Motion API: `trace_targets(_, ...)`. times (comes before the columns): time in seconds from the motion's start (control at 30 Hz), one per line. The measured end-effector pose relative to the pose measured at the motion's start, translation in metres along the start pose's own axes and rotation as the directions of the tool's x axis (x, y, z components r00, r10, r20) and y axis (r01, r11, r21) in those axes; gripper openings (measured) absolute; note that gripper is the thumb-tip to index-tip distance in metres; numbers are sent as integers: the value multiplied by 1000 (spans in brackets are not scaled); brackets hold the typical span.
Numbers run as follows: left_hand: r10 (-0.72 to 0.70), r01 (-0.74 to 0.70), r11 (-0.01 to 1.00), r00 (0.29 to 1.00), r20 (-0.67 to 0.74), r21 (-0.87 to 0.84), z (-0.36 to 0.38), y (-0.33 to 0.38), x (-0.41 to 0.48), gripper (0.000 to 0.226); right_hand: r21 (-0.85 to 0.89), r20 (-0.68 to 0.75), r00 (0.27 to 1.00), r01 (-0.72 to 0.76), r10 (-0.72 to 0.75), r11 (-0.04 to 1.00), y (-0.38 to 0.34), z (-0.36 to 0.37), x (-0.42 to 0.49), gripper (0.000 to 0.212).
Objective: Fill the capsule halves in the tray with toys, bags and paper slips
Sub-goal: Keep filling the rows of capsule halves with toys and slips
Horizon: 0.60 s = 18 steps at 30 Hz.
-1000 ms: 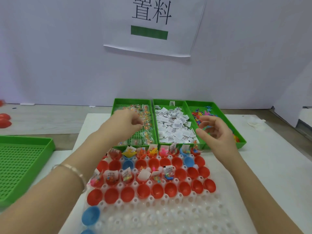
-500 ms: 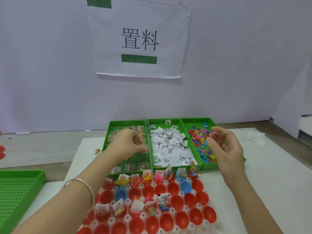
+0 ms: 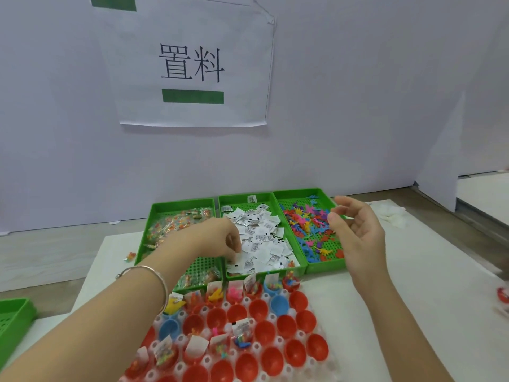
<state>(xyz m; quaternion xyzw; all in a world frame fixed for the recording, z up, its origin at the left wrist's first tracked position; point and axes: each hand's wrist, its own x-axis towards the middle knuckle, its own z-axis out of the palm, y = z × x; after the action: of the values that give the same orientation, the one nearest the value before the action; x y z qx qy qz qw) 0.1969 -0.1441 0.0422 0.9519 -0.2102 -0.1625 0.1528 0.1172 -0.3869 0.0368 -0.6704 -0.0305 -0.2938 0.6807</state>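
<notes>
A white capsule tray (image 3: pixel 257 347) lies in front of me with red capsule halves (image 3: pixel 265 330) and a few blue ones (image 3: pixel 278 304); several in the far rows hold toys, bags and slips. Behind it stand three green trays: bags (image 3: pixel 179 221) on the left, paper slips (image 3: pixel 261 235) in the middle, coloured toys (image 3: pixel 308 224) on the right. My left hand (image 3: pixel 220 238) reaches across the bag tray, and its curled fingertips pinch at a slip on the left side of the slip pile. My right hand (image 3: pixel 355 230) hovers at the toy tray's right edge, fingers relaxed and holding nothing.
An empty green tray (image 3: pixel 13 318) sits at the left edge. One loose bag (image 3: pixel 130 256) lies on the table left of the bag tray. White wadding (image 3: pixel 391 213) lies at the far right, a red capsule (image 3: pixel 502 295) at the right edge. A paper sign (image 3: pixel 192 64) hangs on the wall.
My left hand has moved right from the bag tray to the slip pile. My right hand has drifted right off the toys. The view has tilted upward.
</notes>
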Motion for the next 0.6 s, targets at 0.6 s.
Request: trace_targets(0.6,14,-25,995,993,120,94,-7,8,4,7,-119,-25,998,-60,57,991,7,-4,2,25)
